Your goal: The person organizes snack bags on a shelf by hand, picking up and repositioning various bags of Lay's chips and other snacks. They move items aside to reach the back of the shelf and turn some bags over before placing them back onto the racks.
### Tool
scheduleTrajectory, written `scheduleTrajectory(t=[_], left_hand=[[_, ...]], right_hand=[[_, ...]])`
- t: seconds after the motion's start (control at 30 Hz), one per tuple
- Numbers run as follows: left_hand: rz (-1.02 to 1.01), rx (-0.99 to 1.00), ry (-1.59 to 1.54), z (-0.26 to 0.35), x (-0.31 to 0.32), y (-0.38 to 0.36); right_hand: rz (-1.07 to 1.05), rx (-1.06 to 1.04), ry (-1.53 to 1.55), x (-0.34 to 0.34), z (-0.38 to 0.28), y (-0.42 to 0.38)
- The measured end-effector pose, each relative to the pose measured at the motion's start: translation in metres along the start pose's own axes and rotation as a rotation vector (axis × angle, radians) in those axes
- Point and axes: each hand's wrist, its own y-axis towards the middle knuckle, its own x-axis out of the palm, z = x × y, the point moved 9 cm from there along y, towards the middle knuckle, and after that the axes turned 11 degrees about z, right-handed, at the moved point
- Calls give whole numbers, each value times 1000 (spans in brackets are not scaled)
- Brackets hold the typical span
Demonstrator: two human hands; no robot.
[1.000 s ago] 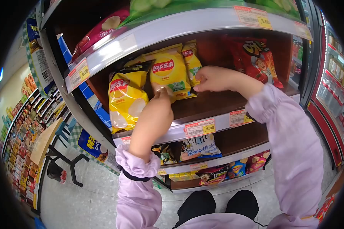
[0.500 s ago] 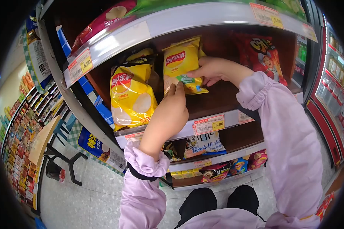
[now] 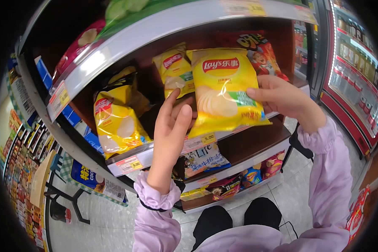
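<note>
A yellow Lay's bag of potato chips (image 3: 217, 80) is gripped at its right edge by my right hand (image 3: 283, 98), thumb on the front. It is held upright in front of the shelf's edge. Close to its lower left side is my left hand (image 3: 170, 126), fingers apart and palm turned toward the bag; nothing is in it. Behind my left fingertips, another Lay's bag (image 3: 172, 63) stands on the shelf. Farther left, a larger-looking Lay's bag (image 3: 117, 119) leans near the shelf's front edge, with a dark-and-yellow bag (image 3: 128, 77) behind it.
A red snack bag (image 3: 266, 61) stands at the shelf's right end, partly behind the held bag. Price tags line the white shelf edge (image 3: 155, 153). Lower shelves hold a white patterned snack bag (image 3: 206, 159) and several others. A drinks fridge (image 3: 353, 63) stands at right.
My right hand has drawn one Lay's bag forward and right, off the shelf, uncovering the bag behind it. My left hand has come away from the bag and opened. The view has shifted.
</note>
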Motion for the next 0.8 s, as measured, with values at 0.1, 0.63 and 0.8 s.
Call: scheduleTrajectory(t=[0.1, 0.63, 0.8], left_hand=[[-128, -41, -34, 1, 30, -26], [-543, -435, 55, -217, 124, -146], [-398, -463, 31, -255, 132, -107]], right_hand=[[-46, -23, 83, 1, 10, -31], [142, 202, 75, -88, 233, -118], [260, 69, 83, -114, 235, -85]])
